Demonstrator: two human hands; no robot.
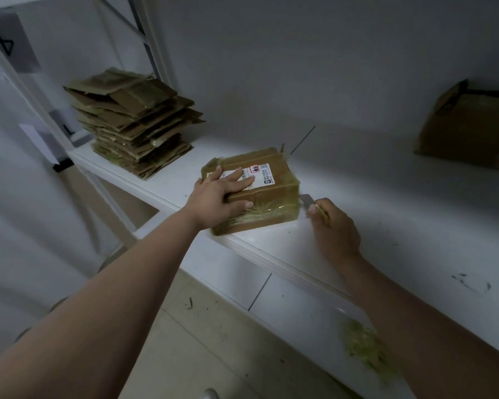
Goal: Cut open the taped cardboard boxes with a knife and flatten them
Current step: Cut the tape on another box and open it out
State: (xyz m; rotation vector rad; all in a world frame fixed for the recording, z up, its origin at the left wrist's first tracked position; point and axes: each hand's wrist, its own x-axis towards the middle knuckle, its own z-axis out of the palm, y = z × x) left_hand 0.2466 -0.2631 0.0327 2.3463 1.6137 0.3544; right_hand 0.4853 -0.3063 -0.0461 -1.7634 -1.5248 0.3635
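Head view: at frame centre a flat taped cardboard box (pixel 251 191) sits at the white counter (pixel 386 214) edge, glossy yellowish tape over matte brown board, a white label on top. The left hand (pixel 216 197) presses it flat-fingered; the right hand (pixel 336 230) grips a knife (pixel 310 203), blade at the box's right corner. Cutting seems about to start; the next move calls for slitting that side seam. Flattened boxes (pixel 136 122) stack upper left.

Knife (pixel 314 208) handle hidden in the right hand (pixel 333 228) — far box (pixel 470 125) cut off by the edge
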